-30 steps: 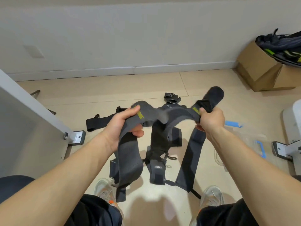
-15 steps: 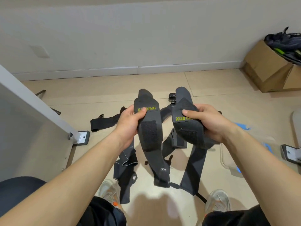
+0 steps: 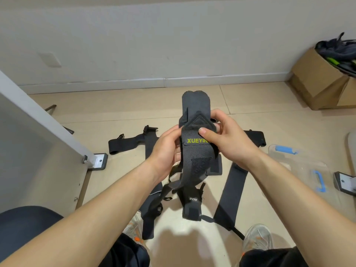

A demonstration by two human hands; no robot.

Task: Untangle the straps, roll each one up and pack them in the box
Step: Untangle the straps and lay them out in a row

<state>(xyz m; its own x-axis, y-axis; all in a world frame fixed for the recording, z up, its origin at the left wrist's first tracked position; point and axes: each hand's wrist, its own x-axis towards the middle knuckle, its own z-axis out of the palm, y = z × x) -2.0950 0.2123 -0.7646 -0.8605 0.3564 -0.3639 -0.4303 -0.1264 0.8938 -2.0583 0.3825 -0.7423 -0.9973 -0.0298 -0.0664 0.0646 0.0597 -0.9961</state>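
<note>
Beige tiled floor [image 3: 123,105] underneath, a white panel [image 3: 28,151] leaning in on the left. Hanging mid-frame above the floor is the tangle of black straps [image 3: 229,191], loose ends trailing onto the tiles. A cardboard box [image 3: 316,81] stuffed with dark gear sits far right against the wall. Nearer, on the right, is the clear plastic box [image 3: 300,166] with blue latches, well apart from the tangle. Left hand [image 3: 165,149] grips the padded strap [image 3: 194,105] along its left edge. Right hand [image 3: 227,139] pinches it, thumb on front, beside the yellow XUEYING label [image 3: 196,141].
</note>
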